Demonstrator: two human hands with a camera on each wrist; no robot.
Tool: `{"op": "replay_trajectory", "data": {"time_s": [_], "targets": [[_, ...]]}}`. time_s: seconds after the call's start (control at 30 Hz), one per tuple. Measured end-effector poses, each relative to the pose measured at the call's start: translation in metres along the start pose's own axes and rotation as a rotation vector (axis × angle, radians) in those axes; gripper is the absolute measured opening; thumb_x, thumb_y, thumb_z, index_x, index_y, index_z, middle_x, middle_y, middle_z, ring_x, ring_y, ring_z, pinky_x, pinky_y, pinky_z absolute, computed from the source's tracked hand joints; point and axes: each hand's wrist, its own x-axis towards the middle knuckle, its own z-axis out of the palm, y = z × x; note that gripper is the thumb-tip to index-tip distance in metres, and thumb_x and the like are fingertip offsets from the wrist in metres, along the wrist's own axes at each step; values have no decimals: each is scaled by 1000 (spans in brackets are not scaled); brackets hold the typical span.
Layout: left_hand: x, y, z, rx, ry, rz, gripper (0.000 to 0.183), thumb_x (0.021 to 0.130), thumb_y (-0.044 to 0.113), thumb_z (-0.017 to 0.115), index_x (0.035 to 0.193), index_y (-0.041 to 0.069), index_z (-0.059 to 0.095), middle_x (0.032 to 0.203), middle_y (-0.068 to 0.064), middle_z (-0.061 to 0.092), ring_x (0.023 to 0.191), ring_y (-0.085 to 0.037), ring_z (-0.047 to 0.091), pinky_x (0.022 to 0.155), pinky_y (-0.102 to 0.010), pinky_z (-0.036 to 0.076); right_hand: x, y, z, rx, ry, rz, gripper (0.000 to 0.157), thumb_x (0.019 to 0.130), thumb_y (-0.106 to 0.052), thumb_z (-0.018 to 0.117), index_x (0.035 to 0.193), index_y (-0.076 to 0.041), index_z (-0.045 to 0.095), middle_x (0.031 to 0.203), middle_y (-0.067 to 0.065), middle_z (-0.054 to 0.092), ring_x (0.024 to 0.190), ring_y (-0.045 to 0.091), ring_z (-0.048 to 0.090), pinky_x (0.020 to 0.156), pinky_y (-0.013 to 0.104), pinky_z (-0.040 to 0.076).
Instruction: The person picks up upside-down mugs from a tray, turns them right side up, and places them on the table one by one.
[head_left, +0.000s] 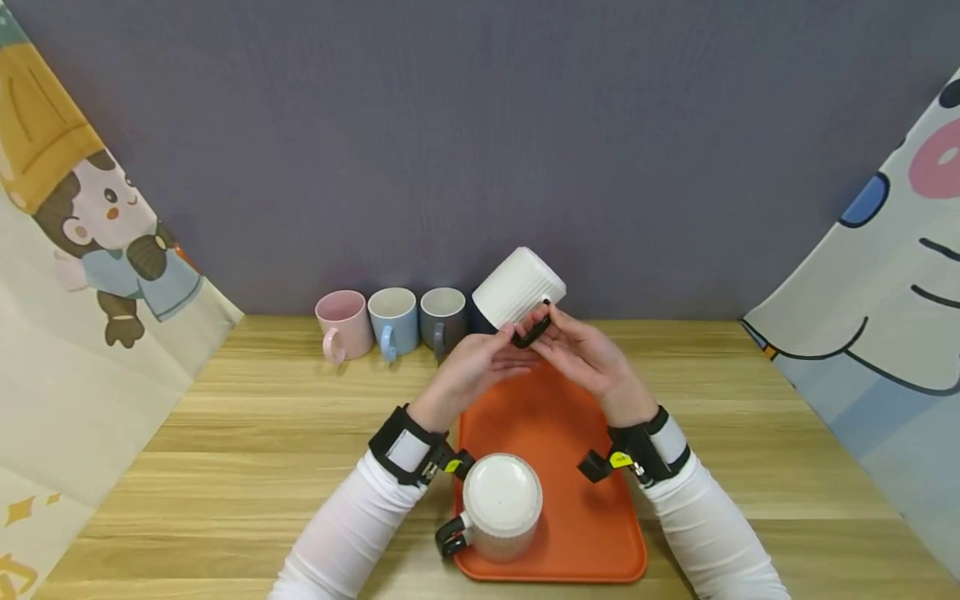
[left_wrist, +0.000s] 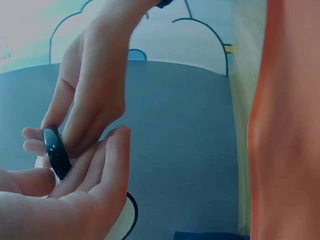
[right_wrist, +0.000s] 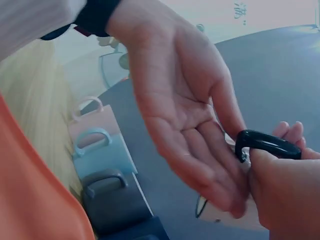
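Observation:
A white ribbed mug (head_left: 517, 287) with a black handle (head_left: 532, 332) hangs tilted in the air over the far end of the orange tray (head_left: 570, 500). My right hand (head_left: 581, 354) holds it by the handle, some fingertips showing past the loop in the left wrist view. From the other side, my left hand (head_left: 476, 362) pinches the handle's lower end with its thumb, the other fingers fairly straight beneath. In both wrist views the hands hide most of the mug's body. A second white mug (head_left: 501, 500) with a black handle stands base up on the tray's near left.
Along the back wall stand a pink mug (head_left: 345, 325), a light blue mug (head_left: 393, 321) and a dark grey mug (head_left: 444, 321), handles facing me. A navy mug (right_wrist: 145, 231) beside them is partly hidden. Printed cloths (head_left: 127, 242) hang at both sides of the wooden table (head_left: 247, 467).

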Motion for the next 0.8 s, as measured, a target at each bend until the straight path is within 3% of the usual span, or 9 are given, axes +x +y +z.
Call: {"op": "replay_trajectory", "data": {"time_s": [0.2,0.4,0.57,0.8], "targets": [[1,2,-3,-143,66,-39,42,102,15,42,130,-15,46,86,-6,69,87,-15,67,103,-46,41,4,7,3,-92,79,-25,32,103,-16,33,100,-2,62,103,7,62,102,16,58,98,25,45],[1,5,-5,-177,90,-49,41,100,11,45,132,-15,44,86,-6,69,85,-15,67,104,-47,40,4,9,3,-248,157,-33,34,103,-19,34,102,-6,66,103,4,66,102,14,61,96,24,47],[-1,7,-8,-159,148,-41,38,97,9,50,128,-12,50,86,-3,70,84,-14,68,96,-41,48,3,12,3,-437,250,-37,31,103,-21,38,99,-13,67,99,-1,66,97,11,61,91,23,47],[-3,9,-10,-176,144,-22,38,96,6,52,128,-13,50,87,-4,72,86,-17,70,93,-36,50,1,13,5,-622,364,-1,27,101,-27,44,91,-24,68,91,-10,64,90,7,54,76,23,36]]}}
